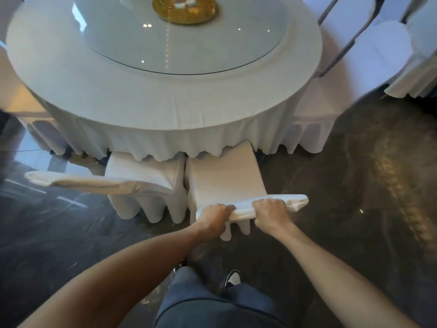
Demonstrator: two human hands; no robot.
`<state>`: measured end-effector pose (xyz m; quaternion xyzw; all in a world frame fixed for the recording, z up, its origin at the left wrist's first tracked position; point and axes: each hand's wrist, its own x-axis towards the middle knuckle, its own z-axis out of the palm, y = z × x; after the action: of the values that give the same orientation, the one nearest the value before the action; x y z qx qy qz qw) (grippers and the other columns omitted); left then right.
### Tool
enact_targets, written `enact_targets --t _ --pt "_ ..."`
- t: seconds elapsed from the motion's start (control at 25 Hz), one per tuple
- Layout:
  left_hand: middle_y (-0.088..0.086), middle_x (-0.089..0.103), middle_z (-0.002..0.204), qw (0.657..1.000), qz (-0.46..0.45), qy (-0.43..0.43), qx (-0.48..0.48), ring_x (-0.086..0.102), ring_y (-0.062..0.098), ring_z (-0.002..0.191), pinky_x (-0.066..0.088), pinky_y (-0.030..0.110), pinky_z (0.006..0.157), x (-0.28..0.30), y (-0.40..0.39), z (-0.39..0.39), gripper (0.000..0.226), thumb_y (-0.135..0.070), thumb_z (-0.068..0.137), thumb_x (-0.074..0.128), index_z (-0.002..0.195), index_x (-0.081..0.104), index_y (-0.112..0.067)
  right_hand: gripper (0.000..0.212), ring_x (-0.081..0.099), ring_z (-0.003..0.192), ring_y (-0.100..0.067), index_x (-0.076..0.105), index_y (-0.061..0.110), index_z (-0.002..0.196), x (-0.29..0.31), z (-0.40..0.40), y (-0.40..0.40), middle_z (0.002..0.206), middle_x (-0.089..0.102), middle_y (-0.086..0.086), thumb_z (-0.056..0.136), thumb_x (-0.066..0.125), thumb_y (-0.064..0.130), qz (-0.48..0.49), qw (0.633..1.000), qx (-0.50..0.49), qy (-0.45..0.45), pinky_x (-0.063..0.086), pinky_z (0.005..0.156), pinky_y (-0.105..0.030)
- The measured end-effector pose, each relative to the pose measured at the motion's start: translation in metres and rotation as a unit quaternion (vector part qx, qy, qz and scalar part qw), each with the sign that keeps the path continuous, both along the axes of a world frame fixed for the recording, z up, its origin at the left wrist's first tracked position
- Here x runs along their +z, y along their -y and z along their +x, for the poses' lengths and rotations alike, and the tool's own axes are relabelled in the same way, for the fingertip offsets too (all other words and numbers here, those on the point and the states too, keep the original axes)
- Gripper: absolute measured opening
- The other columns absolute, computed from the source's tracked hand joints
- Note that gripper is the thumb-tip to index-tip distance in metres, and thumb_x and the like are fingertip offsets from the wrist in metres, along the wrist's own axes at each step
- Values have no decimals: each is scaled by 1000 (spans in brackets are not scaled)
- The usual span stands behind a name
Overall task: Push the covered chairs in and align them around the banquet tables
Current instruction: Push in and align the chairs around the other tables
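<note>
Nearest the camera: dark trousers, one dark-and-white shoe (233, 279) on the dark glossy floor (354, 185).

Both arms reach forward. Left hand (216, 215) and right hand (269, 210) both grip the top edge of the backrest of the covered chair (224, 178) straight ahead. Fingers of both are curled over the fabric, knuckles up, fully closed round it. Hands sit close together with a short stretch of cover between them; the left one is near the backrest's left end, and the right end sticks out past the right hand.

That chair's seat front is tucked under the tablecloth skirt. Seat angles slightly right.

Second covered chair (144, 176) just beside it on the left, touching or nearly so along the seats. Its backrest runs off to the left, not in line with the gripped one. Front also under the skirt.

Round banquet table (165, 95) beyond, white cloth, pleated skirt. One glass turntable (189, 43) on top, one gold centrepiece (184, 8) at its middle.

More covered chairs (383, 46) far right, at least two; partial white shapes at the left edge, count unclear.
</note>
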<state>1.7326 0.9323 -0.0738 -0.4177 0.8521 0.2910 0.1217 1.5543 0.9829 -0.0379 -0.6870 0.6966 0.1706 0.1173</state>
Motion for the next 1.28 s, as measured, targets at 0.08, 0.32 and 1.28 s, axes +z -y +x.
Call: enact_targets --t 0.08,0.32,1.28 --pt "2 68 118 1000 -18 -10 18 65 25 104 53 38 84 -1 31 11 57 -10 82 62 135 54 -29 23 66 92 -28 66 20 104 -1 10 32 99 70 -3 83 62 25 2 1000 -9 -15 40 68 -34" --pt "4 69 116 997 -35 -62 38 66 27 100 52 38 82 -4 91 28 46 -10 86 56 129 60 -26 23 67 88 -27 67 20 103 -1 23 96 95 71 -3 82 65 29 -2 998 -23 -66 41 67 -34" --pt "-6 69 79 973 -159 163 42 62 16 71 45 30 67 12 196 244 18 -35 79 65 96 73 -33 22 64 89 -31 61 22 99 -18 66 161 94 69 -6 78 59 14 3 1000 -1 -20 36 65 -33"
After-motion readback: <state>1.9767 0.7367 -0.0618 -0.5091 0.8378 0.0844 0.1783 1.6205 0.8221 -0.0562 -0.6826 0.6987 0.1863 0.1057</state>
